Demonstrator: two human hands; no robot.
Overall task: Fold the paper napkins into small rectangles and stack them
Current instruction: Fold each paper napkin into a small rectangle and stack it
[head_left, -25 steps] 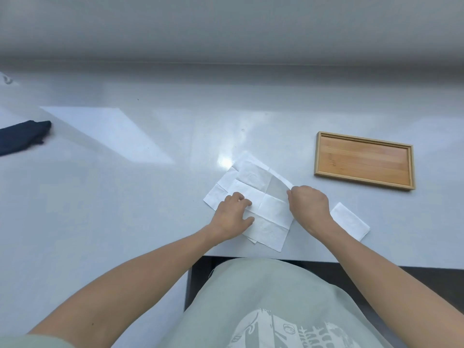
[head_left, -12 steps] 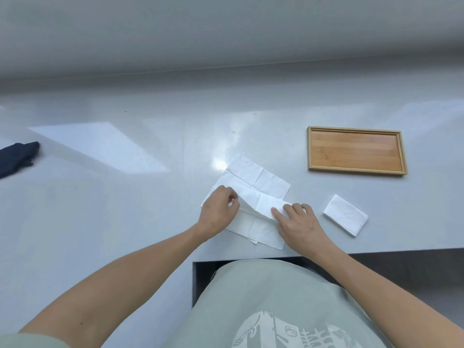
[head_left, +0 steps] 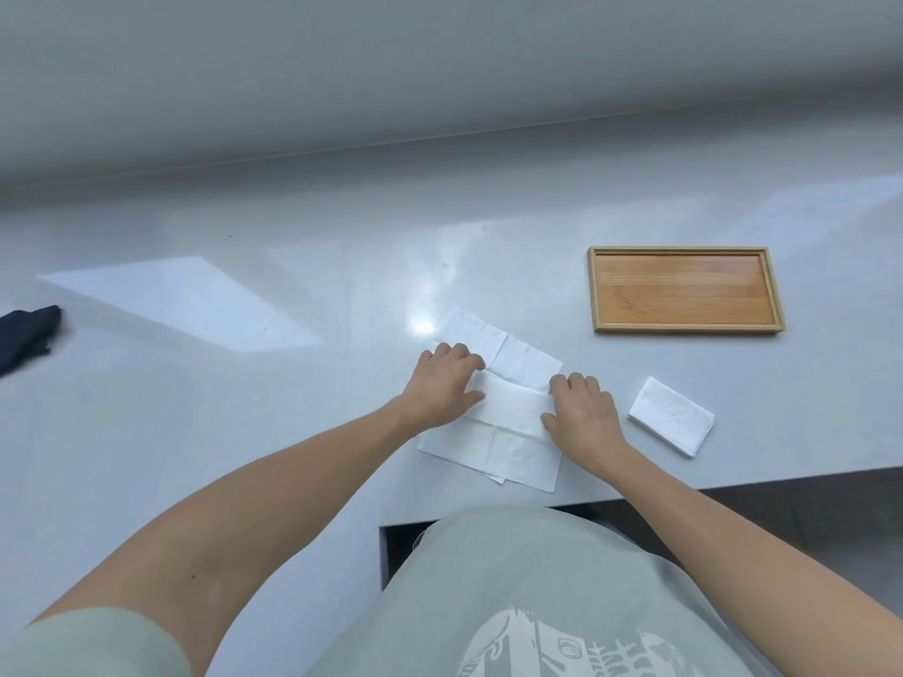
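Left hand: the left hand [head_left: 447, 386] is laid palm-down on the left end of the folded strip [head_left: 513, 404], fingers curled over its far edge; the paper is pressed flat, not pinched.
Right hand: the right hand [head_left: 581, 412] is spread flat on the right end of the same strip, nothing enclosed by its fingers.
What has just changed: half a second ago the right fingertips were only being drawn along the near edge; now both ends are pinned at once, and a second ago the sheet was barely turned over. The fold is judged laid and being creased.
Napkin being worked: the open napkin [head_left: 518, 364] is spread on the grey counter [head_left: 293, 393] near its front edge, the strip lying across its middle, unfolded panels showing beyond and before it.
More paper: a second sheet edge [head_left: 493, 477] is seen peeping out underneath at the near corner.
Finished stack: the folded napkin [head_left: 670, 415] is parked just right of the right hand, apart from it.
Tray: the wooden tray [head_left: 593, 290] is set farther back to the right, nothing lying in it.
Far left: a dark cloth [head_left: 27, 334] is left at the counter's edge, well apart.
Meaning for the task: more folds are judged needed before this piece matches the small rectangle.
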